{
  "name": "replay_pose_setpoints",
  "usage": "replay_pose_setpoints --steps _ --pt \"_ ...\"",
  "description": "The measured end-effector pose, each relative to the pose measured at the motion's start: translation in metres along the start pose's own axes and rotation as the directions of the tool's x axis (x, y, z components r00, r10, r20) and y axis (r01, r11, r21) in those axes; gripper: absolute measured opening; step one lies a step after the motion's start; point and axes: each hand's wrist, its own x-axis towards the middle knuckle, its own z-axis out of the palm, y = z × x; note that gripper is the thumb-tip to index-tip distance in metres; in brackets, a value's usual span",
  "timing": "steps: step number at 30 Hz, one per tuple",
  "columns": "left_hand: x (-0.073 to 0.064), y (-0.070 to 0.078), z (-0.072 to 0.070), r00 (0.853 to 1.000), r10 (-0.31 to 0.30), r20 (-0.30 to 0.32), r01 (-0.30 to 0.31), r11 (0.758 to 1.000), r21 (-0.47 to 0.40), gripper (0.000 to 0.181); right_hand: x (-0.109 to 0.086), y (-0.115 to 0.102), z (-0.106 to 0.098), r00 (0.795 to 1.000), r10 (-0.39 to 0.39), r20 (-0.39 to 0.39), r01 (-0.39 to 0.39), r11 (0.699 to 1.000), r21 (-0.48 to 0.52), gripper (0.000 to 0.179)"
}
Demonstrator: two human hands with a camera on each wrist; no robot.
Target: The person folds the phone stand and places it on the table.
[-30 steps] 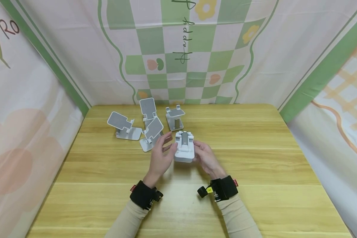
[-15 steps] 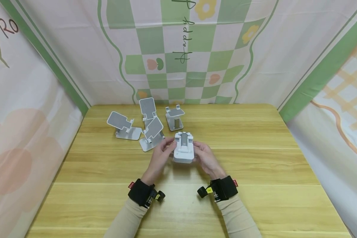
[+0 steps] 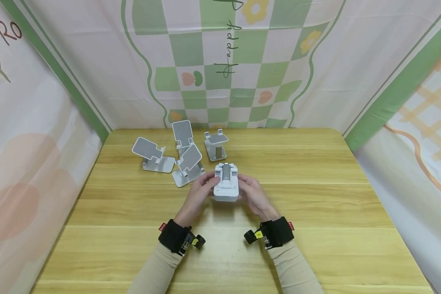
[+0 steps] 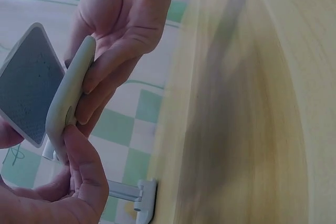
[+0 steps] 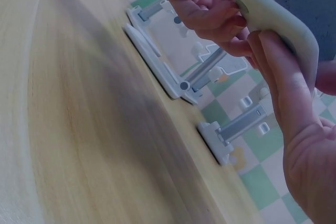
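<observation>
Both hands hold a white-and-grey phone stand (image 3: 226, 193) over the middle of the wooden table. My left hand (image 3: 198, 194) grips its left side, thumb on the near face and fingers beneath. From the other side my right hand (image 3: 256, 195) holds the right edge with curled fingers. In the left wrist view, the stand's base (image 4: 69, 98) shows edge-on between the two hands, and its grey-padded plate (image 4: 32, 80) stands apart from the base at an angle. The right wrist view shows fingers of both hands under the base (image 5: 281, 19).
Several unfolded phone stands are grouped behind the left hand: one at the left (image 3: 147, 149), one at the back (image 3: 183, 134), one in front (image 3: 190, 159) and one at the right (image 3: 217, 139). Patterned cloth (image 3: 242, 98) hangs behind the wooden table (image 3: 316, 183).
My left hand has closed in, its raised fingers now wrapped round the stand's left side. The stand has shifted slightly left. My right hand stays nearly in place.
</observation>
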Motion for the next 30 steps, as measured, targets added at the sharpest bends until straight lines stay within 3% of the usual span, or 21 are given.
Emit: replay_pose_setpoints --steps 9,16,25,30 --pt "0.014 -0.024 -0.003 1.000 0.008 -0.022 -0.008 1.000 -0.003 0.060 -0.001 -0.002 -0.001 1.000 0.009 0.005 -0.009 0.998 0.068 0.037" --pt "0.014 -0.024 -0.003 1.000 0.000 -0.025 0.000 1.000 0.004 0.062 -0.001 -0.003 -0.001 0.998 -0.005 0.060 0.000 0.996 0.090 0.033" --pt "0.013 -0.025 -0.004 1.000 0.014 -0.028 -0.013 1.000 0.006 0.061 -0.003 -0.003 -0.002 0.997 -0.021 0.068 0.020 1.000 0.020 0.026" --pt "0.014 -0.024 -0.005 0.999 0.002 -0.032 -0.002 1.000 0.002 0.062 -0.001 -0.004 0.000 0.997 -0.011 0.073 0.010 1.000 0.010 0.033"
